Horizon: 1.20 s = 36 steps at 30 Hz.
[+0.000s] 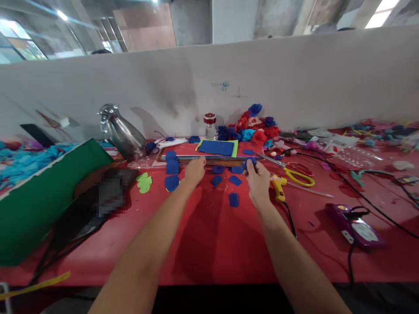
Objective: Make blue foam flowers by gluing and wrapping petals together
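Through the head camera I look down a red table [209, 244] with both forearms stretched toward twelve o'clock. The right hand [258, 179] is closed on a small blue bud [249, 162], pinched at the fingertips just above the cloth. The left hand [195, 171] lies fingers curled against a long board [183, 158]; I cannot tell whether it grips anything. The hands are well apart, and between them lie loose blue petals [216, 180], with one more [234, 199] at six o'clock of the gap and a stack [172, 174] at nine o'clock of the left hand. A blue sheet [216, 147] lies at twelve o'clock beyond the board. At three o'clock of the right hand, just beside it, lies a glue gun [279, 187], and past that are scissors [296, 173]. Finished flowers [255, 126] are heaped at one o'clock against the wall, and a steel jug [122, 133] stands at ten. I judge the step in hand to be building a flower, petal by petal, on the bud. The next move calls for a loose petal in the left hand and glue on it, with the bud kept steady.
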Tool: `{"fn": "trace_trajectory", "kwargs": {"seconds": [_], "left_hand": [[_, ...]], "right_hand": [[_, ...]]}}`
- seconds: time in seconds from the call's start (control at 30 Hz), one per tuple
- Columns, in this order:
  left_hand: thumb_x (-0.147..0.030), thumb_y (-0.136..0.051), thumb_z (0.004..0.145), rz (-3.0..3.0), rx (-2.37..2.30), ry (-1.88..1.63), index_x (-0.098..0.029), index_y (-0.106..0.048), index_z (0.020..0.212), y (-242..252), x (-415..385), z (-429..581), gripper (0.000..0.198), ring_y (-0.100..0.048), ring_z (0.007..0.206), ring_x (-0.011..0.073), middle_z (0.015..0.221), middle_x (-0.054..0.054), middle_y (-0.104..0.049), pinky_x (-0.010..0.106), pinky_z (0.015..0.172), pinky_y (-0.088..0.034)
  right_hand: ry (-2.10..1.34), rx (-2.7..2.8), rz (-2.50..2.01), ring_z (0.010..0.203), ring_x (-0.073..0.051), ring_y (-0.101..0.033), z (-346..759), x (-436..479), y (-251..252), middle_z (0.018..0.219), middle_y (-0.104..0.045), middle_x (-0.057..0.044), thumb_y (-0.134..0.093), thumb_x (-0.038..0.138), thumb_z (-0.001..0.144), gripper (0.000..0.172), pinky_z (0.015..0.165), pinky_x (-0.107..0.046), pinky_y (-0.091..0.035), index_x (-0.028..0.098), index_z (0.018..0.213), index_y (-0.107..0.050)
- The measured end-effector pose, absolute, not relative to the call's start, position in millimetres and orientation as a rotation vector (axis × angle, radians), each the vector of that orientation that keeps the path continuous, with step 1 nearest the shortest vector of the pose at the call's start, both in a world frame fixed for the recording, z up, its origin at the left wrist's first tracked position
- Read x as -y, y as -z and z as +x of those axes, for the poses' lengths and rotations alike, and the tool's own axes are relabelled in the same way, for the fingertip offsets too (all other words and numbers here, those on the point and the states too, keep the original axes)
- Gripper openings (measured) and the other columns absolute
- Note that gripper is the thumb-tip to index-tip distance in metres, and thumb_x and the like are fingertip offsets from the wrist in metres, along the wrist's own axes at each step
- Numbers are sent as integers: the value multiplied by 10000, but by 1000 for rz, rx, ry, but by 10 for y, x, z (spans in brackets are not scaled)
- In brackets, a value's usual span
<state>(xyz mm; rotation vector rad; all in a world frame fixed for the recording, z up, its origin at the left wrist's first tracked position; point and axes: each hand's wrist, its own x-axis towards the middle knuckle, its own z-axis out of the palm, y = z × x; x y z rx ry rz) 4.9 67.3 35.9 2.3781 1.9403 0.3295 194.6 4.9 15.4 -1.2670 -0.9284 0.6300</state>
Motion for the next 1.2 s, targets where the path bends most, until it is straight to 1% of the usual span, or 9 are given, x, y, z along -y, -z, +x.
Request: {"fn": "trace_trajectory", "kwargs": {"seconds": [0.13,0.23,0.33,0.43,0.5,0.57,0.7,0.9,1.2], "left_hand": [[-63,-341,862,2446,-2010,-281,-207,-540,1210,-480,-409,-35,426,-623,982,238,1180,133,-594,337,799,-465],[-46,-352,835,2270,-2137,-241,-164,-630,1067,-472,-180,-65,381,-645,906,246,1122,148,-602,349,766,-479],[-4,-438,755,2037,-2017,-648,-180,-636,1033,-389,-41,-58,384,-622,878,193,1097,106,-607,301,773,-467],[-11,-464,737,1528,-1669,-1068,-172,-629,887,-307,34,54,274,-548,660,103,823,26,-603,226,648,-434],[-153,-541,772,1153,-1370,-1104,-177,-606,825,-281,81,177,87,-424,479,65,621,-38,-503,200,500,-344],[-282,-671,704,920,-1177,-1076,-174,-587,770,-280,129,295,152,-331,409,42,543,-73,-431,192,429,-241],[-363,-798,552,787,-1072,-1042,-155,-587,706,-310,180,408,334,-271,377,15,511,-76,-449,202,400,-156],[-386,-828,487,702,-1149,-1078,-151,-623,765,-306,128,394,417,-233,360,8,476,-92,-441,214,401,-103],[-348,-802,478,769,-1166,-1203,-142,-616,662,-114,9,253,333,-260,394,16,483,-75,-463,212,429,-151]], "right_hand": [[-777,861,-1195,447,-85,-394,1875,-39,-178,510,-508,53,-600,543,721,358,438,-225,-311,187,731,-561],[-857,822,-1183,451,-91,-426,1840,-44,-177,527,-546,47,-614,533,696,346,436,-224,-318,199,743,-538],[-853,795,-1197,445,-94,-439,1833,-47,-163,520,-554,48,-617,535,688,346,437,-227,-313,209,706,-504],[-907,838,-1206,445,-84,-410,1816,-39,-141,502,-529,53,-658,535,646,364,446,-228,-303,198,642,-519],[-986,873,-1198,451,-79,-399,1776,-24,-126,508,-525,54,-692,534,603,375,453,-229,-301,189,637,-550],[-1070,929,-1175,455,-81,-410,1714,-3,-113,521,-534,52,-708,537,580,385,458,-230,-312,184,655,-571],[-1128,1047,-1161,452,-100,-463,1594,32,-87,516,-543,59,-696,518,599,366,468,-237,-357,197,722,-569],[-1099,1161,-1165,453,-120,-515,1536,48,-35,510,-571,63,-635,433,670,278,468,-233,-382,213,816,-550],[-1214,1421,-1209,465,-135,-582,1569,46,-57,511,-593,70,-513,195,706,167,508,-254,-474,221,865,-561]]}}
